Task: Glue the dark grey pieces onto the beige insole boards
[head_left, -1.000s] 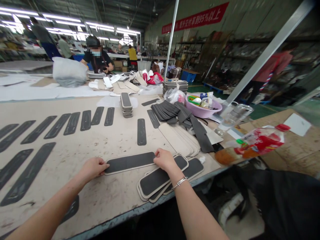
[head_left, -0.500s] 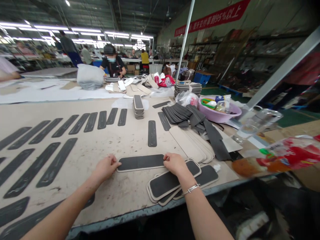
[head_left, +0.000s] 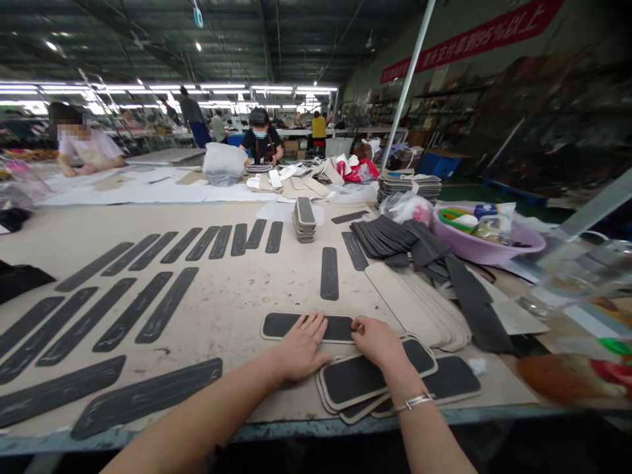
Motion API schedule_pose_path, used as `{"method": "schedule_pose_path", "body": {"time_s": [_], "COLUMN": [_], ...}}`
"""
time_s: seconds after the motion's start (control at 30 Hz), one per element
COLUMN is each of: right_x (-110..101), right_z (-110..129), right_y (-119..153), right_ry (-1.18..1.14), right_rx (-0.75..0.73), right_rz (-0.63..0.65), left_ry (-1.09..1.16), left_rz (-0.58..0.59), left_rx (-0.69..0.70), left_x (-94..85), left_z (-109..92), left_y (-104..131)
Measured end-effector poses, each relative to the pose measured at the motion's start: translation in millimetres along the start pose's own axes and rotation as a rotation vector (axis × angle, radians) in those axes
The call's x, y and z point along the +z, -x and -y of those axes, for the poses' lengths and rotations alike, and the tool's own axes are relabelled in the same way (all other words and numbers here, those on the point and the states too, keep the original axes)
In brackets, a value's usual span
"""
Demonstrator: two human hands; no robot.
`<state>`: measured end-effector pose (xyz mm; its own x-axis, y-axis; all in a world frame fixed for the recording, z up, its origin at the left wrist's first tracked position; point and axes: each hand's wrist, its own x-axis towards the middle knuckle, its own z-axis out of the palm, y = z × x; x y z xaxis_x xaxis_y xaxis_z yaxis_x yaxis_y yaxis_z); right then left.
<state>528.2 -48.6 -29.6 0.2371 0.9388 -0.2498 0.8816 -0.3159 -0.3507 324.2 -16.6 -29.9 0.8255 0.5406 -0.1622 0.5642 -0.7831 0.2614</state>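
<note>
A long beige panel faced with a dark grey strip lies on the table in front of me. My left hand rests flat over its middle, fingers stretched out and palm down. With curled fingers, my right hand grips the panel's right end; the fingertips are partly hidden. Beneath my right wrist is a loose pile of similar dark-faced panels. Bare beige panels lie fanned out just beyond that hand. A single dark strip with shiny smears lies farther up the table.
Rows of smeared dark strips cover the left side. A small stack of panels stands ahead, with overlapping dark pieces and a pink basin to the right. Two co-workers sit across the table. A metal pole rises behind.
My left hand has let go of the panel's left end and moved right, flattening over its middle. My right hand stays at the right end. The view has turned left.
</note>
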Motion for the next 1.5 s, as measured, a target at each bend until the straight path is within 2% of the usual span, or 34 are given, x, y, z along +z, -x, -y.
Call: {"method": "schedule_pose_path", "body": {"time_s": [0.1,0.2,0.3,0.43,0.57,0.63,0.7,0.77,0.83,0.93,1.07,1.23,1.37,1.5], "right_x": [1,1,-1,-12,-21,-17,-6,5,12,10,2,4,2,-2], "right_z": [-1,-1,0,0,15,33,50,61,61,44,23,22,24,21], "right_y": [0,-1,0,3,13,22,32,39,41,38,30,17,7,3], "right_ry": [-0.013,-0.025,-0.048,-0.044,-0.008,-0.051,-0.096,-0.110,-0.101,-0.076,-0.056,-0.068,-0.112,-0.175], "right_rx": [0.007,0.012,0.033,-0.001,-0.005,-0.197,-0.484,-0.627,-0.589,-0.400,-0.193,-0.111,-0.013,-0.017], "right_rz": [-0.001,0.004,0.001,-0.017,-0.211,-0.259,-0.156,-0.004,0.094,0.110,0.035,-0.117,-0.086,-0.070], "left_ry": [-0.033,-0.066,-0.115,-0.197,-0.259,-0.285,-0.308,-0.321,-0.322,-0.305,-0.259,-0.151,-0.069,-0.007], "left_rz": [0.012,0.025,0.007,-0.086,-0.174,-0.197,-0.203,-0.206,-0.214,-0.208,-0.160,-0.142,-0.117,-0.069], "left_rx": [-0.071,-0.114,-0.146,-0.118,-0.080,-0.062,-0.052,-0.053,-0.058,-0.065,-0.095,-0.170,-0.280,-0.330], "left_x": [2.4,-2.0,-4.9,0.7,10.2,13.5,15.3,15.9,15.6,13.9,10.4,2.9,-14.7,-40.1], "left_z": [24,54,75,89,100,104,106,106,106,105,102,101,97,87], "left_y": [16,40,57,57,50,49,49,49,49,49,50,44,31,17]}}
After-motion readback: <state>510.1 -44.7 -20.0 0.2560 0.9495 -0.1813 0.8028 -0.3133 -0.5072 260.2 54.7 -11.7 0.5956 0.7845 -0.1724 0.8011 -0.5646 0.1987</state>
